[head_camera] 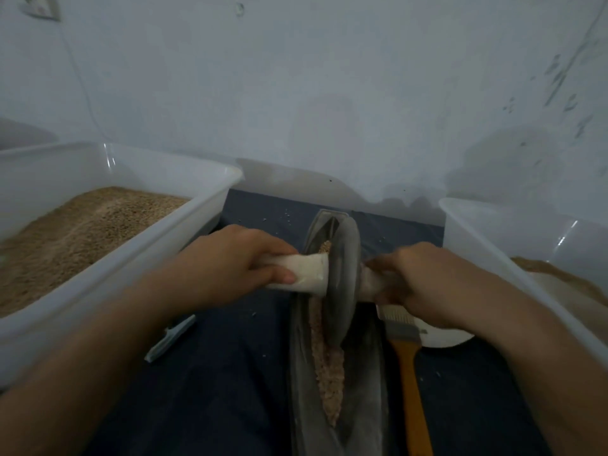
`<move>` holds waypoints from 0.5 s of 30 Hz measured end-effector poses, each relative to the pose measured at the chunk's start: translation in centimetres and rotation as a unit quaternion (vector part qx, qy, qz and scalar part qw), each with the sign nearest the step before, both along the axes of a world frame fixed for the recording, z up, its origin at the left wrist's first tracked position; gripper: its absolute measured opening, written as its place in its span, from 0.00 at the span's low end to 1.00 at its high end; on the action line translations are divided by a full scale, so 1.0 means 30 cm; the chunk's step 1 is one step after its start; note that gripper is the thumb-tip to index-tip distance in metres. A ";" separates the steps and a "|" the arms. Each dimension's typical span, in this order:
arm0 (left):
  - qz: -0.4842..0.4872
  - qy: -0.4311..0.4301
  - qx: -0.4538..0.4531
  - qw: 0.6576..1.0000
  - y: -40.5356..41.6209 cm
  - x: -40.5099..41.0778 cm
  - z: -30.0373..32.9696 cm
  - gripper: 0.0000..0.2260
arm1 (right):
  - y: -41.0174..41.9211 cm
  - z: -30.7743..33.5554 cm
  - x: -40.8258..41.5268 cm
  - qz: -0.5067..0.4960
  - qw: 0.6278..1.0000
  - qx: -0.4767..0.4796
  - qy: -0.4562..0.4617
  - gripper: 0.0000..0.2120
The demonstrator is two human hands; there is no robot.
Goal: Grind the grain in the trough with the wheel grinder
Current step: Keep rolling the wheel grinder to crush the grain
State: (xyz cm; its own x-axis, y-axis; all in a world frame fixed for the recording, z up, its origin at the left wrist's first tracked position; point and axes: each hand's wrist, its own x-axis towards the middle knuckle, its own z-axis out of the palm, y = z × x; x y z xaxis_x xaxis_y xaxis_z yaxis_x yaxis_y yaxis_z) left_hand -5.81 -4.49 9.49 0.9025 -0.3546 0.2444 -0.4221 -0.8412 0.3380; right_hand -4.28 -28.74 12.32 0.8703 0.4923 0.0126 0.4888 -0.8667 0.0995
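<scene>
A plain makeshift work corner, home or small workshop: a bare, scuffed pale wall (329, 93) at 12 o'clock, a dark cloth-covered tabletop (214, 373), clear plastic bins (204, 205) of grain at 9 and 3 o'clock, a wall socket (39, 8) at 11 o'clock.

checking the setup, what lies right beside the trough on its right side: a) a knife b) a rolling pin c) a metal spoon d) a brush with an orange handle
d: a brush with pale bristles and an orange handle lies along the right side of the trough, partly under the right hand.
</scene>
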 end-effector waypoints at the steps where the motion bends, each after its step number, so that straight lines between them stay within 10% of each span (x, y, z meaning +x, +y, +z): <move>1: 0.031 -0.055 0.017 0.998 -0.014 0.012 -0.021 0.16 | 0.005 -0.024 0.026 -0.007 0.999 0.013 -0.032 0.26; 7: 0.047 -0.175 0.039 0.983 -0.036 0.057 -0.070 0.19 | 0.012 -0.079 0.071 -0.019 0.993 0.031 -0.108 0.29; 15: -0.183 0.170 -0.106 0.962 0.074 -0.024 0.043 0.15 | -0.011 0.079 -0.116 0.069 0.995 -0.022 0.064 0.10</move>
